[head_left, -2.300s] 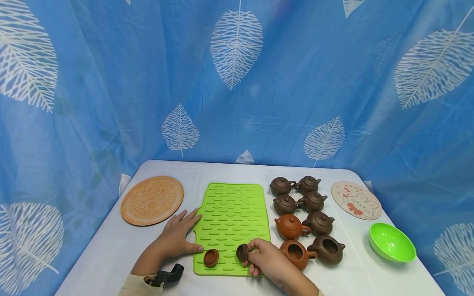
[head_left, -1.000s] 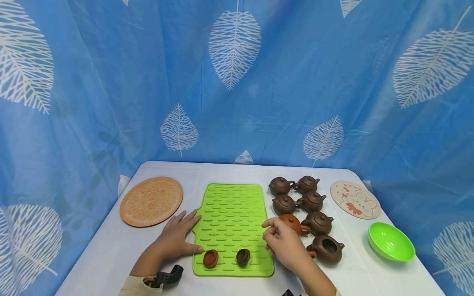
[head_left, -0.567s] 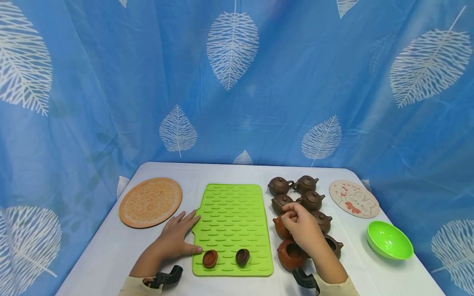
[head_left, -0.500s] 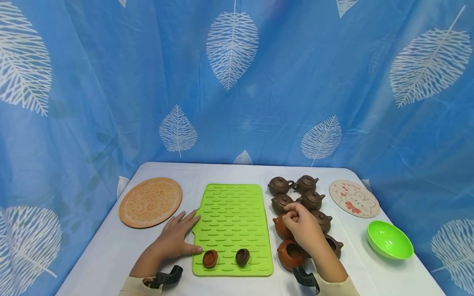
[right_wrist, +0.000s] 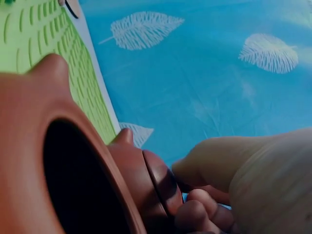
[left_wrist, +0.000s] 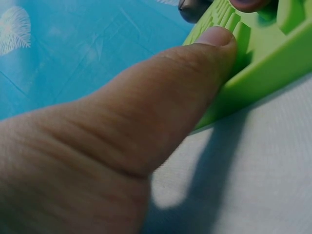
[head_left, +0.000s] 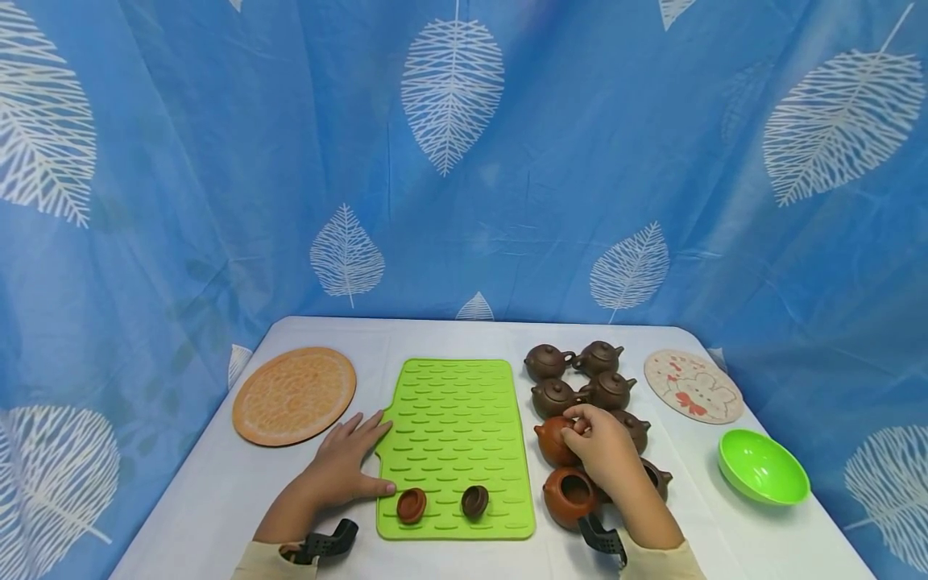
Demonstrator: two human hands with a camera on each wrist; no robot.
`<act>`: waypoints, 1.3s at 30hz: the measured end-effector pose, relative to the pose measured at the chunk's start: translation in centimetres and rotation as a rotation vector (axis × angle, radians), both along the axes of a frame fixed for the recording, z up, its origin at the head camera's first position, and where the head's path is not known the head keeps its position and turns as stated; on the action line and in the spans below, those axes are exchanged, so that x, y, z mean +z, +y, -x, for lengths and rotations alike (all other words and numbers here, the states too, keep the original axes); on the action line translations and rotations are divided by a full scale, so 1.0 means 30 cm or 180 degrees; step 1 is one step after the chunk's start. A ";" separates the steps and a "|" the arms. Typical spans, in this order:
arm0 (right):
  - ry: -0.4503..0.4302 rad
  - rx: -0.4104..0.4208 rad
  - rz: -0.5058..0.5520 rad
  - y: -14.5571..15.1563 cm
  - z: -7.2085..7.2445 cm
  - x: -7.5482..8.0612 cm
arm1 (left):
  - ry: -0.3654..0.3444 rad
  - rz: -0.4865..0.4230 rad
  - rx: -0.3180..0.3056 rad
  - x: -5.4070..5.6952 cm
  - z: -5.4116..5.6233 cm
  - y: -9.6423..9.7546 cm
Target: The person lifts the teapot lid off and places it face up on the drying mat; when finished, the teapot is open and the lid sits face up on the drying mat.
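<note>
My right hand [head_left: 602, 447] is at the top of a reddish-brown teapot [head_left: 553, 443], its thumb and fingertips pinching the lid's knob, which they hide. The right wrist view shows that lid [right_wrist: 163, 178] seated on the pot, a dark seam around it. Nearer me stands a lidless reddish-brown teapot [head_left: 569, 495], its round mouth facing up. My left hand [head_left: 346, 463] rests spread on the left edge of a green ridged mat [head_left: 457, 427], thumb on the mat. Along the mat's near end lie a reddish lid [head_left: 411, 506] and a dark brown lid [head_left: 474, 502], both with their hollow undersides showing.
Dark brown teapots [head_left: 554, 398] stand close together behind and to the right. One dark teapot [head_left: 657, 478] is partly behind my right forearm. A bunny-print round mat [head_left: 694, 387] and green bowl [head_left: 764, 467] lie at right, an orange round mat [head_left: 295, 396] at left.
My right hand let go of the dark lid on the green mat, moved right over the teapots, then came down onto the reddish teapot's lid. The left hand stayed in place.
</note>
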State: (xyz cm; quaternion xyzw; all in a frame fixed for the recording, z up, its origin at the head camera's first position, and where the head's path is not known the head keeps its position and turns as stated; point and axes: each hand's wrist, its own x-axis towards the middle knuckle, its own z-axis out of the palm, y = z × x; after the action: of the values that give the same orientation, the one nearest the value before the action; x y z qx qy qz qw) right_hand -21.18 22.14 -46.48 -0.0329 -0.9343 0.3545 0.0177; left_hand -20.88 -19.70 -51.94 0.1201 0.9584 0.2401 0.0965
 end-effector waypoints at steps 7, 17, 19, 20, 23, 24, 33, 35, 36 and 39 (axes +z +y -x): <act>-0.0013 0.0070 -0.0093 0.014 -0.002 -0.004 | 0.0004 0.0000 -0.0019 -0.002 0.001 -0.001; 0.0069 0.0010 -0.0019 0.025 -0.014 0.003 | 0.0026 0.0000 -0.0013 -0.006 0.003 -0.002; 0.0035 -0.0002 0.0117 0.025 -0.015 0.005 | 0.0015 -0.0007 -0.0010 -0.004 0.002 -0.001; 0.0005 -0.0005 0.0208 0.025 -0.015 0.005 | 0.0013 -0.0016 -0.0008 -0.004 0.002 -0.001; -0.0132 -0.0009 0.0555 0.024 -0.015 0.003 | 0.0004 -0.0031 -0.0007 -0.004 0.002 -0.001; -0.0199 -0.0005 0.0739 0.023 -0.015 0.001 | 0.0007 -0.0030 -0.0011 -0.004 0.002 -0.002; -0.0884 0.0134 0.2703 0.026 -0.014 -0.013 | 0.0018 -0.0046 -0.0009 0.000 -0.002 -0.001; -0.0939 0.0199 0.2861 0.026 -0.016 -0.016 | 0.0004 -0.0042 0.0004 0.005 -0.005 0.002; -0.0951 0.0228 0.2916 0.026 -0.017 -0.017 | -0.0001 -0.0042 0.0009 0.008 -0.006 0.004; -0.0999 0.0294 0.3037 0.021 -0.021 -0.019 | -0.0015 -0.0039 0.0014 0.012 -0.009 0.007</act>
State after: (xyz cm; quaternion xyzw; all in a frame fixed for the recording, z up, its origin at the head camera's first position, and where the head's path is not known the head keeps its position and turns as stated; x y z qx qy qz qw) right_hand -20.55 22.78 -47.06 -0.0489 -0.6600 0.7333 -0.1557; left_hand -20.62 -19.49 -51.56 0.1181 0.9570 0.2464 0.0975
